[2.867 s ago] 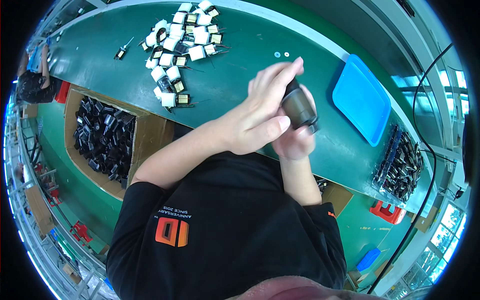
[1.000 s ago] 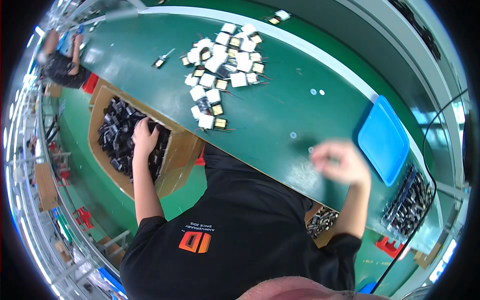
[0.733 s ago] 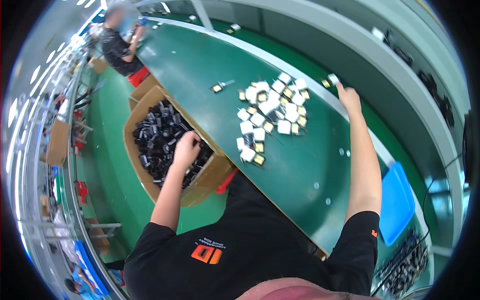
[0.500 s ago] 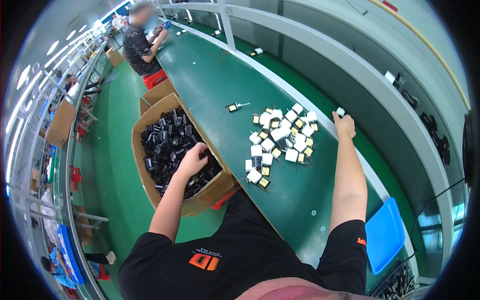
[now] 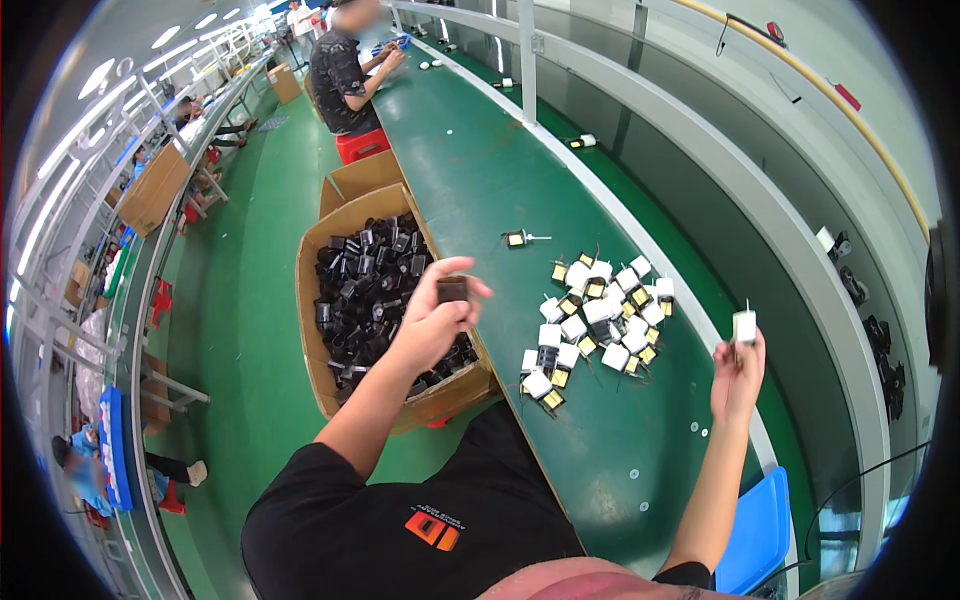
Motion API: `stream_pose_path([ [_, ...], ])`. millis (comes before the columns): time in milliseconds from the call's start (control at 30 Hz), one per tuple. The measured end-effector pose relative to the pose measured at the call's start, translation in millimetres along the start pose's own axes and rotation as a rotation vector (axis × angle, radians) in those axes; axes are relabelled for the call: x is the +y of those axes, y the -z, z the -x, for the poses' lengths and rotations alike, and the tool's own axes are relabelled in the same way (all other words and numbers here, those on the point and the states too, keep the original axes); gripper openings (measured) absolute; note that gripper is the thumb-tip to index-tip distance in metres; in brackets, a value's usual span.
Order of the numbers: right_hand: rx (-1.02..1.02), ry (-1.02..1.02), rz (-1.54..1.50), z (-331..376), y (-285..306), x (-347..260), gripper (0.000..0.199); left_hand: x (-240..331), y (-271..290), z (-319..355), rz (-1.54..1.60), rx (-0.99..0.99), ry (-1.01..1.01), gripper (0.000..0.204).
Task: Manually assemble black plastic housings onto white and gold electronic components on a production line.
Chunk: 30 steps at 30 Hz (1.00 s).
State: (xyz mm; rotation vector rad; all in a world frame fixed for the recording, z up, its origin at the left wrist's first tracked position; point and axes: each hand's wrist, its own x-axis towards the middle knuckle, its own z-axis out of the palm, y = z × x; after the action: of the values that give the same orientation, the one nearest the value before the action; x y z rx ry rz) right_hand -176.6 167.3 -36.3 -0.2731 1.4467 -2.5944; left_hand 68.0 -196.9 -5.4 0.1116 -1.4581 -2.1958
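Note:
Above the near-right rim of a cardboard box [image 5: 318, 385], my left hand [image 5: 428, 330] grips a small black plastic housing [image 5: 452, 290] between thumb and fingers. Many similar black housings [image 5: 365, 270] fill the box. Over the right edge of the green table, my right hand [image 5: 738, 380] pinches a white block-shaped part [image 5: 744, 326] with a thin pin pointing up; its lower end is hidden by my fingers. Between my hands lies a loose pile of white parts [image 5: 615, 355] with yellow-labelled ends and thin wires. A single similar part [image 5: 515, 239] lies apart, beyond the pile.
The long green worktable [image 5: 470, 160] runs away from me, with a pale rail along its right side. A blue tray [image 5: 760, 535] lies at the lower right. Farther along, another person [image 5: 345, 80] sits on a red stool [image 5: 360, 146] at the left table edge.
My left hand has come up out of the box with a black housing. My right hand has drawn nearer, raising the white part upright. The view has shifted.

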Motion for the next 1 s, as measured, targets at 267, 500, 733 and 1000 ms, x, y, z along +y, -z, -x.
stream_pose_path([
  [267,-0.105,-0.107,-0.384,154,-18,-5,0.045,-46,-98,13,0.328,-0.6,0.323,0.066],
  [500,-0.153,0.066,-0.093,212,-43,-20,0.028,-59,-144,28,0.099,-0.861,0.292,0.037],
  [733,-0.082,0.158,0.296,224,-49,-42,0.03,-48,-153,26,-0.315,-1.014,0.073,0.045],
  [1000,-0.013,0.163,0.621,225,-48,-45,0.027,-53,-166,35,-0.515,-1.021,-0.019,0.042],
])
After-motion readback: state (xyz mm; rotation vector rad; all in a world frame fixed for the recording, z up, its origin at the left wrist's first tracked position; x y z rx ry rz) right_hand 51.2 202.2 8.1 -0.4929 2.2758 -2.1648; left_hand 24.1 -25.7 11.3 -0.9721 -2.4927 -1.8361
